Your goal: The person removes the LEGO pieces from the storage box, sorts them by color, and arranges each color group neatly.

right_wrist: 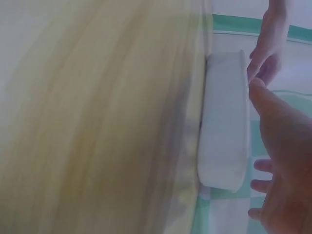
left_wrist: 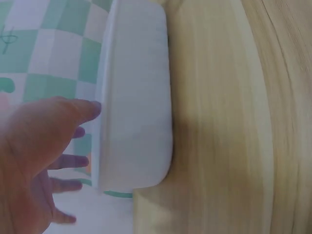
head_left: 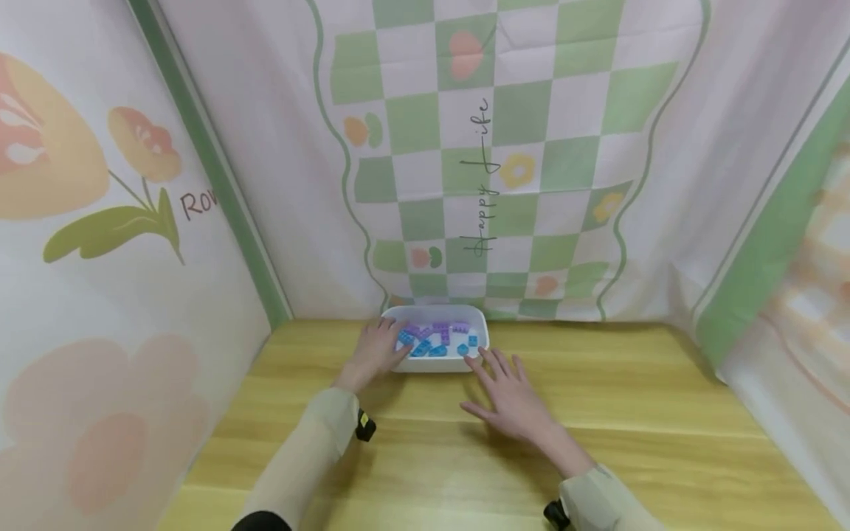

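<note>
Green-checked cloth point(head_left: 505, 177) hangs behind the wooden table point(head_left: 425, 457); at its far edge I see a white tub point(head_left: 434, 365). The right hand point(head_left: 514, 402), fingers spread apart, is at the tub's near right corner; contact I can't tell. The left hand point(head_left: 375, 350), fingers also apart, hides the left end. Inside lie purple blocks point(head_left: 440, 326) and blue blocks point(head_left: 421, 348), too small for me to count, hidden from both wrist views by the wall.

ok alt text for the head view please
A person's left grip lies over the left end of a white tub of blue and purple toy bricks, the right grip spread near its front right corner. The tub sits on a wooden table before a checked cloth.
</note>
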Action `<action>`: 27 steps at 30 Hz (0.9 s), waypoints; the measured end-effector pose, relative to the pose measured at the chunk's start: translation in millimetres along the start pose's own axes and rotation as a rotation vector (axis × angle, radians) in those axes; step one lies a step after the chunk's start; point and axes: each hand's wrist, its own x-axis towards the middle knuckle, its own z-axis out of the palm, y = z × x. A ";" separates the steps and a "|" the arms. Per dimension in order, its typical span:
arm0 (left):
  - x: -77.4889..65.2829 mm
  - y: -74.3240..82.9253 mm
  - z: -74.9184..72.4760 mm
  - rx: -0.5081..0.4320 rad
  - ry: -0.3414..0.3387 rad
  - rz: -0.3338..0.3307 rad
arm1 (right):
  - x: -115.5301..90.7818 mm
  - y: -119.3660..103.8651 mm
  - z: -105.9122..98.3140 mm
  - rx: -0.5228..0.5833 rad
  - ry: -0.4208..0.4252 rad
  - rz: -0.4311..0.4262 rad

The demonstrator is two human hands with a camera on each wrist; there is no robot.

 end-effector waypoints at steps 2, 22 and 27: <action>3.9 -1.1 3.1 -0.001 -0.016 -0.036 | 3.7 -0.2 2.6 0.009 -0.007 0.010; 14.2 -17.2 36.2 -0.104 -0.075 -0.207 | 68.1 33.2 31.1 0.170 -0.126 0.372; 17.7 -18.6 42.7 -0.137 -0.017 -0.218 | 73.2 37.5 31.4 0.174 -0.137 0.380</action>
